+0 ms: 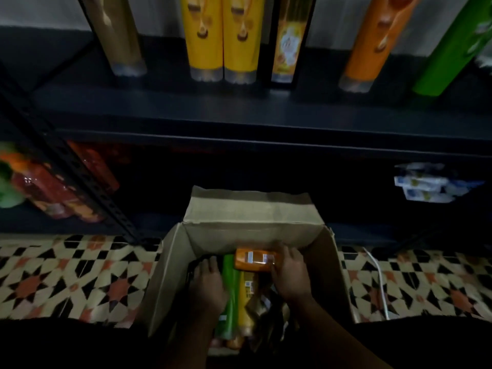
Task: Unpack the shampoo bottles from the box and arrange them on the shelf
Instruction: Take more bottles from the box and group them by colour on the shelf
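Note:
An open cardboard box (266, 233) stands on the patterned floor below the dark shelf (239, 110). Inside lie several shampoo bottles: an orange bottle (253, 260) crosswise at the far end, a green bottle (231, 288) and a yellow bottle (246, 296) lengthwise. My right hand (291, 272) grips the right end of the orange bottle. My left hand (207, 283) reaches into the box's left side, resting beside the green bottle; whether its fingers hold anything is hidden. On the shelf stand a gold bottle (117, 35), two yellow bottles (221, 38), an orange bottle (372, 43) and a green one (450, 49).
A dark boxed product (286, 41) stands between the yellow and orange shelf bottles. The lower shelf holds red and orange bottles (48, 187) at left and white-blue packets (426, 185) at right. A slotted shelf post (80, 177) runs diagonally. A white cable (379, 278) lies on the tiles.

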`<state>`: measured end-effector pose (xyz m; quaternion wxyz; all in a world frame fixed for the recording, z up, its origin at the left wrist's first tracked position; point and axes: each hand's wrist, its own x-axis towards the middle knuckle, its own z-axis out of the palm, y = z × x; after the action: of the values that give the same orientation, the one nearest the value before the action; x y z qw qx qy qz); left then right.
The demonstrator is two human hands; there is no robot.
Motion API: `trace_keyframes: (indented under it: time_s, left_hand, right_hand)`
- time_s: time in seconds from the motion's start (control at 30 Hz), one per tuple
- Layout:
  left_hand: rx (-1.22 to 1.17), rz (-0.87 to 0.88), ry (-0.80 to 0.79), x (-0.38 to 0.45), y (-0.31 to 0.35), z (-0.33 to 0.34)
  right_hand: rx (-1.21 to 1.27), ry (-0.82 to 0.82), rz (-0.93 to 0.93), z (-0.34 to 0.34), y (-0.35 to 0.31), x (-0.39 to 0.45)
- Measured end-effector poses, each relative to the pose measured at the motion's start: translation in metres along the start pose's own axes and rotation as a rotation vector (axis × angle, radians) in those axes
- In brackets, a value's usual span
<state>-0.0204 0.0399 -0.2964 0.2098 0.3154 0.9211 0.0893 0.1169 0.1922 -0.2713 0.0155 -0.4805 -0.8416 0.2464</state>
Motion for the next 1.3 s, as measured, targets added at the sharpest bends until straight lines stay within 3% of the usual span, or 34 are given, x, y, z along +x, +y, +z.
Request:
trace_keyframes:
  time_s: [0.13, 0.37, 0.57, 0.87, 1.1, 1.3]
  left_hand:
    - [0.119, -0.179, 0.017, 0.005, -0.014, 0.037]
    - [0.187, -0.294, 0.064, 0.02, -0.018, 0.054]
    - [0.13, -0.329, 0.057, 0.019, -0.018, 0.058]
    - [-0.042, -0.229, 0.146, 0.018, -0.033, 0.058]
    - [-0.214, -0.217, 0.097, 0.014, -0.034, 0.052]
    - [-0.387, -0.132, 0.078, 0.011, -0.01, 0.036]
  right_hand:
    - [-0.166, -0.136, -0.125, 0.021, 0.005, 0.021]
    - [-0.383, -0.285, -0.176, 0.043, 0.013, 0.04]
    - [-0.506, -0.196, -0.214, 0.056, 0.018, 0.042]
    - [-0.462, -0.266, -0.253, 0.054, 0.019, 0.041]
    - [-0.476, -0.261, -0.352, 0.049, 0.013, 0.036]
    - [-0.295, -0.2, -0.23, 0.037, -0.006, 0.02]
